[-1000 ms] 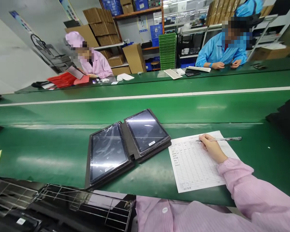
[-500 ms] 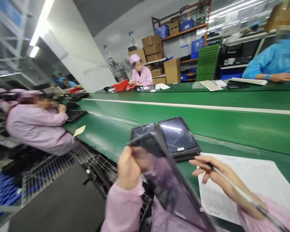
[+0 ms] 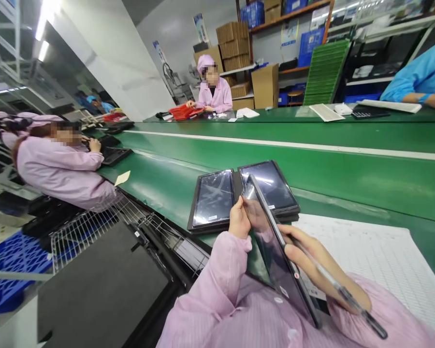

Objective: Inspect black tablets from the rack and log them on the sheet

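Observation:
Tilted up on its edge above my lap is a black tablet (image 3: 271, 246), its glossy screen facing left and reflecting my pink sleeve. My left hand (image 3: 239, 220) grips its left edge near the upper end. Against the tablet's opposite side rest the fingers of my right hand (image 3: 311, 256), with a pen (image 3: 337, 285) held in the same hand, its cap end pointing back over my wrist. Behind them on the green bench lie a left tablet (image 3: 213, 195) and a right tablet (image 3: 266, 179), screens up in dark trays. The held tablet partly covers the right one.
A printed sheet (image 3: 377, 251) lies on the bench (image 3: 163, 179) at the right. At lower left, a dark foam board (image 3: 101, 285) rests by a wire rack (image 3: 83, 232). A yellow note (image 3: 122, 178) sits near the edge. Co-workers sit left, opposite and far right.
The tablet has turned more edge-on and shifted right. My left hand has moved right with it. My right hand, apart from the tablet before, now touches its side, pen still in hand.

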The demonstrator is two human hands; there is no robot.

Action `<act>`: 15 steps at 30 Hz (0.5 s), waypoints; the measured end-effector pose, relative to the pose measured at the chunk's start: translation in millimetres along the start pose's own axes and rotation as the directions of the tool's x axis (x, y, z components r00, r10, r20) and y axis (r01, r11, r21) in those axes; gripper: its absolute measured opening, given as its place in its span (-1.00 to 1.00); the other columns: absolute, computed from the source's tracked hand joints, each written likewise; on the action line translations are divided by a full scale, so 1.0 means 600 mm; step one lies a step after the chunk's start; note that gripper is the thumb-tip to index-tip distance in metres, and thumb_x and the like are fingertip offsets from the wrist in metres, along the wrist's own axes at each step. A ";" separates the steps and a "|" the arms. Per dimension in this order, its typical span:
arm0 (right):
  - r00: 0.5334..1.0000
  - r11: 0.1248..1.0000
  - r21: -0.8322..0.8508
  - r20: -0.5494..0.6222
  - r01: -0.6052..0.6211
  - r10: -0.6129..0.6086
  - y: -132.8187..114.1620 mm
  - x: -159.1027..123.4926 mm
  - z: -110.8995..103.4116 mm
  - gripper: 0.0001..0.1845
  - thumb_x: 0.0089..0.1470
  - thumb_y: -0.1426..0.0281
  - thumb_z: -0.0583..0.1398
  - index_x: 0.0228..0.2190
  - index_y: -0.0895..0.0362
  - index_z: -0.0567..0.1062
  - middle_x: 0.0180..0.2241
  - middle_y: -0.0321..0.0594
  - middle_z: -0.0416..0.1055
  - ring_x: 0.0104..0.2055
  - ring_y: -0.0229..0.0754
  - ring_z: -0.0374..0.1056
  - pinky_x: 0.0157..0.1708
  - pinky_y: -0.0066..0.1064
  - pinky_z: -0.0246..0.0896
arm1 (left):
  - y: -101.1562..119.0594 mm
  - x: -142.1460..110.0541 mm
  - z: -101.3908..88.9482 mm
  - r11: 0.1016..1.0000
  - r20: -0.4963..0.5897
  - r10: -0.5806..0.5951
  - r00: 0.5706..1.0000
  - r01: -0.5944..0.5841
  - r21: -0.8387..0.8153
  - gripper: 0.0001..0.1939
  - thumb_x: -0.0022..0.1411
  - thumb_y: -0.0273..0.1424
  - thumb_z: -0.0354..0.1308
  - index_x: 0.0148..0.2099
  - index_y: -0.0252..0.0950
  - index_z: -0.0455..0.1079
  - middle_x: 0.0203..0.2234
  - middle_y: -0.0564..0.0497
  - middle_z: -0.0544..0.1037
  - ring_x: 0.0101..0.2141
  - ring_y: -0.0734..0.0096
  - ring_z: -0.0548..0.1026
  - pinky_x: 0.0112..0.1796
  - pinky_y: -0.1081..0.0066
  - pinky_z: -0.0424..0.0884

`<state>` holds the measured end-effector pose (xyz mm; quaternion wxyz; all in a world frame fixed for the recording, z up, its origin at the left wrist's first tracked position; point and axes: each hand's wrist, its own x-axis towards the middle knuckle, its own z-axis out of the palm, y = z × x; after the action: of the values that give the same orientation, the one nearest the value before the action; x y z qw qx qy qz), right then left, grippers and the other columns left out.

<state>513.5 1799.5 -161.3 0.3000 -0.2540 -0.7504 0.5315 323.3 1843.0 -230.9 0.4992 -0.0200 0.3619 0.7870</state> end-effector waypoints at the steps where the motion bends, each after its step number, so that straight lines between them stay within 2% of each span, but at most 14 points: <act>1: 1.000 1.000 0.015 -0.009 -0.026 0.026 -0.002 0.003 -0.001 -0.48 0.11 0.02 0.08 -0.08 0.14 0.42 -0.23 -0.09 0.45 -0.16 0.03 0.38 -0.32 -0.34 0.38 | 0.000 0.005 -0.001 1.000 -0.011 -0.015 1.000 0.014 -0.010 -0.83 0.21 -0.51 0.01 -0.42 -0.37 0.36 -0.54 0.04 0.48 -0.45 0.57 0.49 -0.29 0.60 0.41; 4: 0.994 0.992 0.061 0.014 -0.107 0.107 -0.005 0.007 0.001 -0.50 0.13 0.01 0.09 -0.06 0.10 0.40 -0.16 -0.10 0.41 -0.10 0.05 0.34 -0.46 -0.40 0.38 | 0.000 0.013 -0.004 0.999 -0.018 -0.041 0.999 0.041 -0.020 -0.85 0.22 -0.46 0.03 -0.38 -0.39 0.36 -0.51 0.01 0.49 -0.44 0.53 0.50 -0.32 0.54 0.44; 6: 0.990 0.986 0.096 0.042 -0.137 0.133 -0.009 0.006 0.004 -0.48 0.13 0.01 0.09 -0.04 0.10 0.38 -0.16 -0.10 0.41 -0.20 0.01 0.38 -0.56 -0.45 0.33 | 0.000 0.014 -0.006 0.999 -0.016 -0.048 0.999 0.047 -0.023 -0.86 0.21 -0.44 0.06 -0.37 -0.40 0.36 -0.51 0.00 0.49 -0.46 0.51 0.50 -0.34 0.52 0.44; 10: 0.984 0.973 0.152 0.063 -0.175 0.167 -0.021 0.007 0.007 -0.42 0.11 -0.05 0.07 -0.03 0.12 0.35 -0.33 -0.15 0.45 -0.48 -0.15 0.37 -0.65 -0.46 0.27 | 0.002 0.010 -0.001 0.998 -0.026 -0.043 0.999 0.042 -0.046 -0.84 0.22 -0.48 0.03 -0.39 -0.40 0.36 -0.53 0.02 0.48 -0.47 0.55 0.49 -0.35 0.57 0.42; 15: 0.979 0.962 0.185 0.067 -0.201 0.191 -0.023 0.010 0.008 -0.31 0.03 -0.14 0.08 -0.06 0.17 0.34 -0.56 -0.23 0.39 -0.66 -0.20 0.27 -0.73 -0.46 0.21 | 0.004 0.005 0.005 0.997 -0.048 -0.037 0.998 0.034 -0.069 -0.75 0.27 -0.54 -0.07 -0.43 -0.39 0.36 -0.56 0.05 0.47 -0.47 0.62 0.48 -0.32 0.64 0.39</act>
<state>505.2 1796.3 -148.1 0.2503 -0.2841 -0.6743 0.6339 320.8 1846.4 -228.3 0.5031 -0.0630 0.3466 0.7892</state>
